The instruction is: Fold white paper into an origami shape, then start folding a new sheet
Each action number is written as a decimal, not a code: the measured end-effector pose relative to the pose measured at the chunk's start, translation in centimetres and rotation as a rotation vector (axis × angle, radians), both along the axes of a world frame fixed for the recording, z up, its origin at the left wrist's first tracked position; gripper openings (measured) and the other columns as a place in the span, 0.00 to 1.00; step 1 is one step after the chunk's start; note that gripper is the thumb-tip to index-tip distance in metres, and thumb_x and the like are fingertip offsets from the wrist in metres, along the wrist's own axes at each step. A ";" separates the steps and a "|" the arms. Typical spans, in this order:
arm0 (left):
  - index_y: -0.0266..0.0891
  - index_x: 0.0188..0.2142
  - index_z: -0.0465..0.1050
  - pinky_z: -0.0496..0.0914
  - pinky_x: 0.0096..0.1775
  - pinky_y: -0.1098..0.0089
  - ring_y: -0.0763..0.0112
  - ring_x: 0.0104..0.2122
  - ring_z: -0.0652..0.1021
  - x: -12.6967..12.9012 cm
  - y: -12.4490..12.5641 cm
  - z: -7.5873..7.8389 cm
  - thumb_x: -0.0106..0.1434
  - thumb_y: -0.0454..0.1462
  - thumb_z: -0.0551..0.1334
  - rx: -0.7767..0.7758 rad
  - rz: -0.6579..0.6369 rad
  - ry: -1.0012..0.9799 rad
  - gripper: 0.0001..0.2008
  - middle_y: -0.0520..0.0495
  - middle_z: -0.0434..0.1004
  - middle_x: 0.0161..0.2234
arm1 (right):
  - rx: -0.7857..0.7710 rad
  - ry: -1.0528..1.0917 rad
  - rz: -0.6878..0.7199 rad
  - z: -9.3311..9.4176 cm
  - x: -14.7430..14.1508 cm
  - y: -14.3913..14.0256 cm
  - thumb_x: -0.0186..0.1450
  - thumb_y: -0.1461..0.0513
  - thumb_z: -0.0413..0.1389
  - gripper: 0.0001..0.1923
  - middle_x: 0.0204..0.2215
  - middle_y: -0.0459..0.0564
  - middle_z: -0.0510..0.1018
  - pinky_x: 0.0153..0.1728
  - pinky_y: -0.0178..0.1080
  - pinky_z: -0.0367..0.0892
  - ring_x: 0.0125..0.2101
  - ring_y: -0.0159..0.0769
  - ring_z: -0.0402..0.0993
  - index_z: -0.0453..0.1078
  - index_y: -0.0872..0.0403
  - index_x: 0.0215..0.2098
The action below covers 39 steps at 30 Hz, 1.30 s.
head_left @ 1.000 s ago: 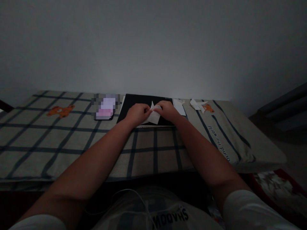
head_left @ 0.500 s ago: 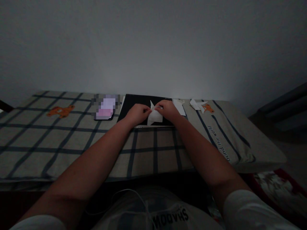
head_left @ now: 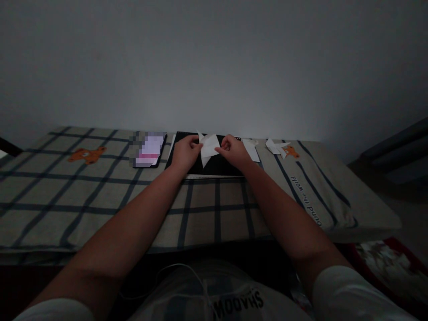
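Two hands, left hand (head_left: 185, 151) and right hand (head_left: 233, 150), are closed in pinches on one partly folded white paper (head_left: 207, 147), held raised above a black board (head_left: 216, 166). Folded pieces (head_left: 277, 146) are laid aside; folding is judged unfinished.
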<state>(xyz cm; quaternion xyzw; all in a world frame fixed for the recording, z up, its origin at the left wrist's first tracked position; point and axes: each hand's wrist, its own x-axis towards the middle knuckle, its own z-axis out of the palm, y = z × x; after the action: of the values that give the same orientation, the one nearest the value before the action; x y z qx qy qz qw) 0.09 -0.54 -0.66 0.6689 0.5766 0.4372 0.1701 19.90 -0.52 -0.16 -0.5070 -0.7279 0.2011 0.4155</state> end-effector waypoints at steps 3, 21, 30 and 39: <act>0.40 0.52 0.69 0.69 0.35 0.70 0.69 0.29 0.78 0.1 -0.1 0.0 0.59 0.37 0.65 -0.047 0.011 -0.067 0.20 0.51 0.79 0.28 | -0.001 0.013 0.035 -0.1 -0.1 0.1 0.57 0.64 0.60 0.09 0.24 0.42 0.71 0.33 0.37 0.63 0.27 0.32 0.68 0.63 0.52 0.30; 0.37 0.52 0.78 0.71 0.46 0.66 0.64 0.39 0.80 0.4 -0.5 0.2 0.62 0.38 0.63 0.020 -0.140 0.127 0.19 0.43 0.83 0.43 | 0.104 -0.263 0.037 0.3 0.5 0.3 0.59 0.64 0.61 0.15 0.30 0.48 0.74 0.38 0.39 0.63 0.31 0.36 0.67 0.75 0.57 0.46; 0.36 0.55 0.76 0.72 0.42 0.69 0.71 0.31 0.77 1.0 -0.9 0.2 0.56 0.35 0.67 -0.019 -0.180 -0.010 0.25 0.45 0.81 0.37 | 0.250 -0.254 -0.032 0.3 0.4 0.0 0.62 0.65 0.58 0.01 0.32 0.51 0.71 0.42 0.41 0.62 0.36 0.39 0.66 0.72 0.55 0.31; 0.37 0.55 0.75 0.72 0.43 0.70 0.73 0.31 0.77 1.4 -0.9 0.1 0.57 0.34 0.67 -0.034 -0.082 -0.079 0.25 0.45 0.82 0.39 | 0.495 -0.567 -0.010 0.9 -0.1 -1.0 0.68 0.65 0.52 0.09 0.38 0.57 0.74 0.42 0.44 0.60 0.43 0.46 0.63 0.73 0.55 0.33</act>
<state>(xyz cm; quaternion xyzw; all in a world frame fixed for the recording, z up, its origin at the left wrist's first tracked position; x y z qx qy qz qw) 1.53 -1.40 -0.59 0.6712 0.5490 0.4459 0.2219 19.81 -1.55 0.77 -0.4305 -0.8382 -0.1313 0.3081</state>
